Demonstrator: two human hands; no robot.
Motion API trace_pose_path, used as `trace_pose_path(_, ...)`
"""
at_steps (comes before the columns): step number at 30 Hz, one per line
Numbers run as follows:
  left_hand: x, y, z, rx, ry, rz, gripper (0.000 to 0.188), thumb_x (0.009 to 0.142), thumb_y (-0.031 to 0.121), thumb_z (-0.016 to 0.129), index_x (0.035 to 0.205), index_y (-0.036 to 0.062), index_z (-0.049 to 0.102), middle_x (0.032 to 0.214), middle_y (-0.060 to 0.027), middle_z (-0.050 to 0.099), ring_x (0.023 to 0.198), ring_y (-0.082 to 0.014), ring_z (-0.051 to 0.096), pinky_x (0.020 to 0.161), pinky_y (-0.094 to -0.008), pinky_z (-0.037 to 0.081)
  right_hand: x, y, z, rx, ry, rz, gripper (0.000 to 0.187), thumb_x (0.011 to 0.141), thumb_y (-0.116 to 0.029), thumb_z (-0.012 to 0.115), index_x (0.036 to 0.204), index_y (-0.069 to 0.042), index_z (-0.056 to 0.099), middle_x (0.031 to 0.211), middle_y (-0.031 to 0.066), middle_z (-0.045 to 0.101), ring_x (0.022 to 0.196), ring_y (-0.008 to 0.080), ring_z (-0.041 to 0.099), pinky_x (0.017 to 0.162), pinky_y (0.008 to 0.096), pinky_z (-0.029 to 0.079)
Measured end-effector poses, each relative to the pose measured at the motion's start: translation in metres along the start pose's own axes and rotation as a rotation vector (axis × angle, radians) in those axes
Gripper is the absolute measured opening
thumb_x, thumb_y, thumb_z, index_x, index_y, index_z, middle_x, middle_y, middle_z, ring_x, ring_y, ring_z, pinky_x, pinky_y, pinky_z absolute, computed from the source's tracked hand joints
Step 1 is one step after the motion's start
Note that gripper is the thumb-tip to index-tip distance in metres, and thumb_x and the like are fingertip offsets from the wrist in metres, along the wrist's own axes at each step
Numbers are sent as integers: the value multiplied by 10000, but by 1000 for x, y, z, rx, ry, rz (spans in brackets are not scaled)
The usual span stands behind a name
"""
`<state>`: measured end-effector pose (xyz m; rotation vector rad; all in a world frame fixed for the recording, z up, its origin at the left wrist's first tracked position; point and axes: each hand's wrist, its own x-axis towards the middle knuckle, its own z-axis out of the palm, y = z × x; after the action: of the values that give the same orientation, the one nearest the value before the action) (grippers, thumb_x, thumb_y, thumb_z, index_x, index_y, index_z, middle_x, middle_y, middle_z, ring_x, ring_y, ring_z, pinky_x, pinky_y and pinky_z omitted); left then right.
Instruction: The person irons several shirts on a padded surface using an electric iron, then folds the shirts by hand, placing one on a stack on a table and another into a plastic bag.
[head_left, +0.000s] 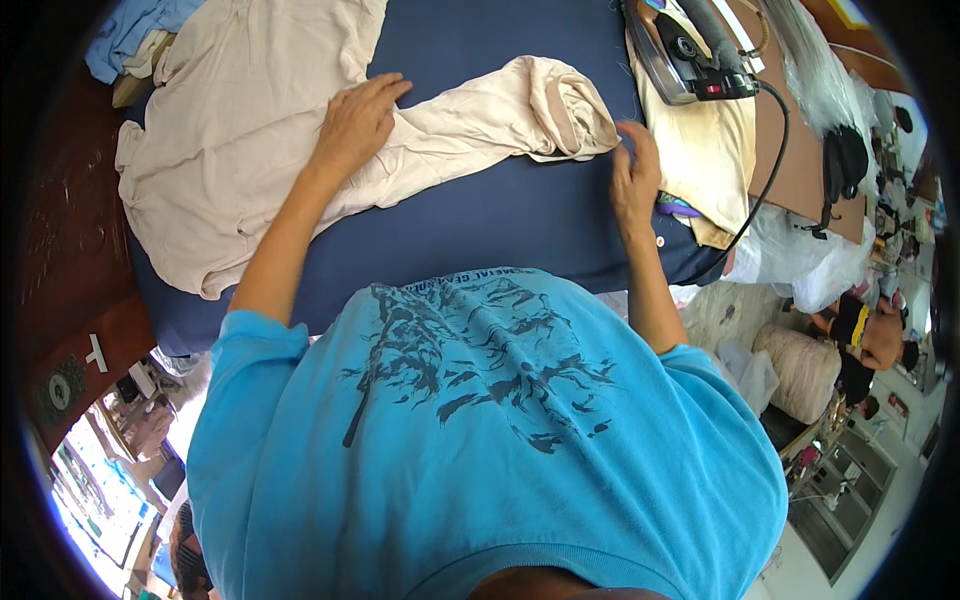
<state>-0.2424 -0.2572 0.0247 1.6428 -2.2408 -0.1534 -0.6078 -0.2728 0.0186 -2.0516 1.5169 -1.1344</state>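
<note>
A beige long-sleeved garment [240, 130] is spread over the dark blue cloth of the table [470, 215], wrinkled in places. One sleeve [470, 110] stretches to the right and ends in a wide, partly folded cuff [570, 115]. My left hand [358, 122] rests flat where the sleeve meets the body, fingers stretched out. At the cuff's right edge is my right hand [636, 180], its thumb and forefinger curled about the corner of the fabric. Beyond that hand, at the upper right, stands an iron [690, 65] with a black handle and cord.
Under the iron lies a yellowish cloth pad [700, 150] beside a brown board [790, 110]. The black cord [778, 150] loops down at the table's right edge. Clear plastic sheeting [800, 255] hangs beyond. Blue folded cloth [140, 35] sits far left. Another person [868, 335] is at the right.
</note>
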Motion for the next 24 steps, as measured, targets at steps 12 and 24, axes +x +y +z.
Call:
trace_pose_path(12,27,-66,-39,345,28,-220,113,837,144,507,940,100,518,787,-95,642,734,-258,624,725,-376,435,75,-17,29,-172,-488,230,222,784,-226,603,873,-29,551,762,177,614,753,355,599,653,422,442)
trace_pose_path(24,-37,30,-26,101,-80,48,471,714,380,647,1057,69,558,967,-89,570,870,-271,530,772,-394,394,81,-41,48,-245,-221,-543,402,728,-155,673,1104,-96,544,1138,115,542,1069,302,482,908,394,367)
